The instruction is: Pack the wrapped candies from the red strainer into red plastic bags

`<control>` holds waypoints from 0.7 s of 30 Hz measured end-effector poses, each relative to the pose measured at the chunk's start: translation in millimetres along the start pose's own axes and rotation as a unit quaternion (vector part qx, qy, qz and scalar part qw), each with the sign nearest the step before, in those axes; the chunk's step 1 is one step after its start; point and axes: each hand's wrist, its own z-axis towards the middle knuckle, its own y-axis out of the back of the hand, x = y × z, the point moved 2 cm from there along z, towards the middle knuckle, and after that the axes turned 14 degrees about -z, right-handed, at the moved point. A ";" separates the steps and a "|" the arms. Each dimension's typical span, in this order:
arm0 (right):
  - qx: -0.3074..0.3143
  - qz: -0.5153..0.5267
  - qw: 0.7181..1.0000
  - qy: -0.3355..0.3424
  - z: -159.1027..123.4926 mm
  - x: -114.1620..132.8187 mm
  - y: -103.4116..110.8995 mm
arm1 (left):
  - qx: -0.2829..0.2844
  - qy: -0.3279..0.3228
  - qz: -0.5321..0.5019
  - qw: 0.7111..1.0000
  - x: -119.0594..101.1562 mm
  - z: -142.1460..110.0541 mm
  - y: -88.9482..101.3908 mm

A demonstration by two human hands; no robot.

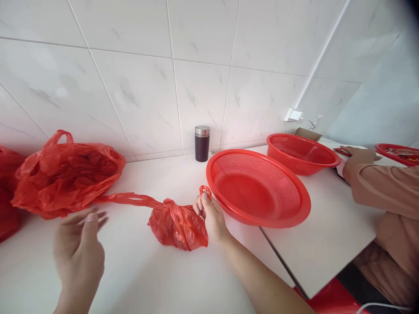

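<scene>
A small red plastic bag [179,227], gathered and knotted at its top, rests on the white table. My right hand [212,213] is closed on one of its handles, and a loop sticks up above the thumb. The other handle [134,199] stretches left toward a large red plastic bag [70,174], which lies open with crumpled red plastic inside. Just below that bag is my left hand [80,248], a little blurred. Its fingers are half bent and apart from the thumb, with nothing seen in them.
Right of my right hand stands a red perforated basket [225,213], with a red basin [294,165] behind it. A dark tumbler [202,146] stands by the tiled wall. Another person's arm [382,183] reaches in at right, near a red tray [397,153]. More red plastic [9,196] lies far left.
</scene>
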 end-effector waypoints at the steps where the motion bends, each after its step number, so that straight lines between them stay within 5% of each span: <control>1: 0.013 -0.015 1.000 0.016 -2.1 3.6 -1.2 | 0.004 -0.084 0.037 0.996 -10.5 -2.8 -2.1; 3: 0.046 -0.039 0.997 0.046 -7.4 9.6 -5.2 | 0.115 -0.232 0.132 0.957 -26.7 -11.4 -14.7; 5: 0.077 -0.053 0.993 0.074 -12.8 14.0 -8.6 | 0.314 -0.286 0.208 0.881 -30.8 -20.9 -33.2; 7: 0.094 -0.062 0.989 0.099 -16.4 17.1 -8.9 | 0.485 -0.232 0.269 0.799 -25.0 -27.4 -48.8; 9: 0.093 -0.061 0.988 0.111 -17.4 19.7 -6.4 | 0.557 -0.155 0.322 0.749 -17.5 -30.3 -57.8; 15: 0.087 -0.021 0.992 0.094 -16.9 29.1 -1.6 | 0.543 -0.132 0.407 0.723 -9.6 -41.7 -61.8; 18: 0.107 0.015 0.991 0.083 -17.9 35.2 -1.1 | 0.519 -0.109 0.402 0.746 -6.7 -44.9 -58.4; 21: 0.124 -0.048 0.991 0.034 -18.8 36.2 0.5 | 0.484 -0.030 0.348 0.803 -4.3 -42.2 -52.3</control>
